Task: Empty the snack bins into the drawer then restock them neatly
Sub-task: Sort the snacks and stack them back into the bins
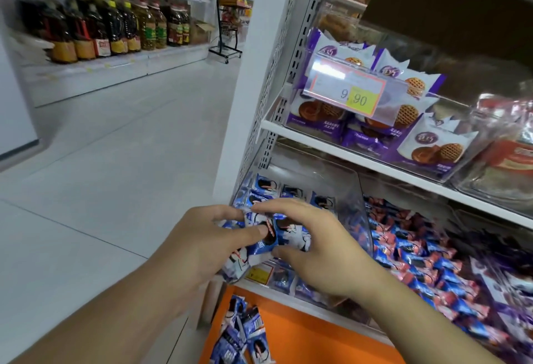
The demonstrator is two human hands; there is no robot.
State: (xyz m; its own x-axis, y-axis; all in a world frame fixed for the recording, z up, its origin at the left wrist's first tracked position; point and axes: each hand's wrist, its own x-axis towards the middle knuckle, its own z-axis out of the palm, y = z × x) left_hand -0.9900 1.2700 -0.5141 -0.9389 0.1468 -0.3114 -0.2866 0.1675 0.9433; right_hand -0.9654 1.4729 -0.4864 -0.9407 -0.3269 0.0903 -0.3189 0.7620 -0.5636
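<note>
Hands: two (202, 245) (311, 245) | gripping blue snack packets (277, 236) | orange drawer (302, 335): several packets

Bright, even store light is falling from overhead, washing the floor (121, 144) pale grey-white with hardly any shadows. Glare is bouncing off the clear price tag holder (350, 88), bleaching its left part, and off the clear bin wall (354, 208). Wide-angle distortion is bending the shelf upright (251, 81) and tilting the aisle. Motion blur is smearing the oil bottles (115, 26) at far left and the packets at the right edge. Both hands, left hand (202, 245) and right hand (314, 242), are looking fairly sharp, softly shaded underneath. The upper right corner is sitting dim and brownish.
</note>
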